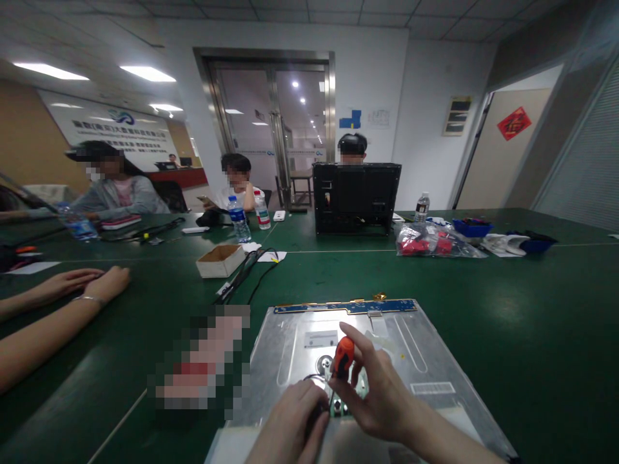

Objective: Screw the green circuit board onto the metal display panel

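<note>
A silver metal panel [416, 348] with a blue circuit strip [345, 307] along its far edge lies on the green table [507, 290] in front of me. My right hand [382, 393] is closed around a small screwdriver with an orange handle [343, 356], held upright over the panel's near middle. My left hand [290, 428] rests beside it with fingers curled, pressing on a dark part and cables on the panel. What lies under its fingers is hidden.
A blurred patch [203, 367] sits left of the panel. Black cables [246, 274] run to a small cardboard box [220, 260]. Another person's hands [82, 283] rest at left. Water bottles [238, 219], a black computer case [355, 196], bagged red parts [430, 243] and seated people are farther back.
</note>
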`<state>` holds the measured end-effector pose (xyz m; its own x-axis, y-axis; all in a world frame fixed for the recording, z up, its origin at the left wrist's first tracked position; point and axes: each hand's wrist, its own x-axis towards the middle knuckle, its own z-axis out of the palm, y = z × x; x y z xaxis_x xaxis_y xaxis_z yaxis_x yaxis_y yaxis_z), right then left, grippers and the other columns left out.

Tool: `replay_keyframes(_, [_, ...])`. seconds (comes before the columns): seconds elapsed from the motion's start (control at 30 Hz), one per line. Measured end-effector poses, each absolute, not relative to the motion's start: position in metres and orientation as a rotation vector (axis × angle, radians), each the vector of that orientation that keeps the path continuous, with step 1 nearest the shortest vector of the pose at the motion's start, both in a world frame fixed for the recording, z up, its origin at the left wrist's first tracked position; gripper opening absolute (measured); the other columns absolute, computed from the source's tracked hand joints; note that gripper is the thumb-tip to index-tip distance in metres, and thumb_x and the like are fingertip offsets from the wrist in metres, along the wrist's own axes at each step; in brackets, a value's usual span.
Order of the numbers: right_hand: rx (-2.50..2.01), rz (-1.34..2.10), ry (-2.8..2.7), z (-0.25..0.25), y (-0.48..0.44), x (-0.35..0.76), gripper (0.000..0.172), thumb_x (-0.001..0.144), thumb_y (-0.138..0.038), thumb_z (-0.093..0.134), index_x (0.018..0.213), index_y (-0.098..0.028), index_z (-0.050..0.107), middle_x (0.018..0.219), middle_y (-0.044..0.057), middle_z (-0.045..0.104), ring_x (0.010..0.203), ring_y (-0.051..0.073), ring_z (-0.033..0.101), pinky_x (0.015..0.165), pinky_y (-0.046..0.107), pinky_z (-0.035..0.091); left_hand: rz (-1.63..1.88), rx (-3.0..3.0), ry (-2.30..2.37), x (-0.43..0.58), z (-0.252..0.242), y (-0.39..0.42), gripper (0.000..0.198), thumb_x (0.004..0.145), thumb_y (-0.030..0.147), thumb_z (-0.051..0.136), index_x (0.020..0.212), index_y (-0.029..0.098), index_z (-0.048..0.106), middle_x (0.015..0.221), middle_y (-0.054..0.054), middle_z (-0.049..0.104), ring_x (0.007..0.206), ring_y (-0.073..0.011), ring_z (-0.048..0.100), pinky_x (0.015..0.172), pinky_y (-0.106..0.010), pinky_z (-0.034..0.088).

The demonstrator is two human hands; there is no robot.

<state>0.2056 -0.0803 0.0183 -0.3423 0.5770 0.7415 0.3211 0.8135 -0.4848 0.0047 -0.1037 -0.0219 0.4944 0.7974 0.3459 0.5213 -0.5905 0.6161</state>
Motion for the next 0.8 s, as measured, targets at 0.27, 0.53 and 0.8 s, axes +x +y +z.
replay_keyframes(0.27, [-0.661, 0.273, -1.947, 0.019, -0.079, 0.203, 0.067, 0.100, -0.023, 0.053, 0.158, -0.026, 0.020, 0.083, 0.001, 0.070, 0.055, 0.015, 0.060, 0.052, 0.025, 0.050, 0.837, 2.311, 1.076, 0.003, -0.022, -0.103, 0.014, 0.094, 0.012, 0.048, 0.098, 0.022, 0.057, 0.100, -0.008, 0.068, 0.091, -0.0239, 0.066, 0.079, -0.031, 0.050])
replay_keyframes(0.53, [-0.654, 0.267, -1.952, 0.019, -0.081, 0.203, 0.070, 0.097, -0.019, 0.056, 0.157, -0.028, 0.021, 0.086, 0.001, 0.072, 0.060, 0.017, 0.065, 0.057, 0.028, 0.055, 0.842, 2.348, 1.063, 0.002, -0.031, -0.101, 0.015, 0.096, 0.013, 0.047, 0.098, 0.022, 0.058, 0.099, -0.007, 0.069, 0.088, -0.0238, 0.066, 0.076, -0.031, 0.049])
replay_keyframes(0.8, [-0.657, 0.237, -1.947, 0.020, -0.081, 0.201, 0.063, 0.100, -0.022, 0.054, 0.155, -0.025, 0.024, 0.086, 0.002, 0.072, 0.060, 0.016, 0.066, 0.057, 0.027, 0.055, 0.837, 2.338, 1.113, 0.001, -0.033, -0.101, 0.015, 0.097, 0.014, 0.048, 0.097, 0.022, 0.061, 0.102, -0.007, 0.070, 0.092, -0.0238, 0.065, 0.079, -0.031, 0.047])
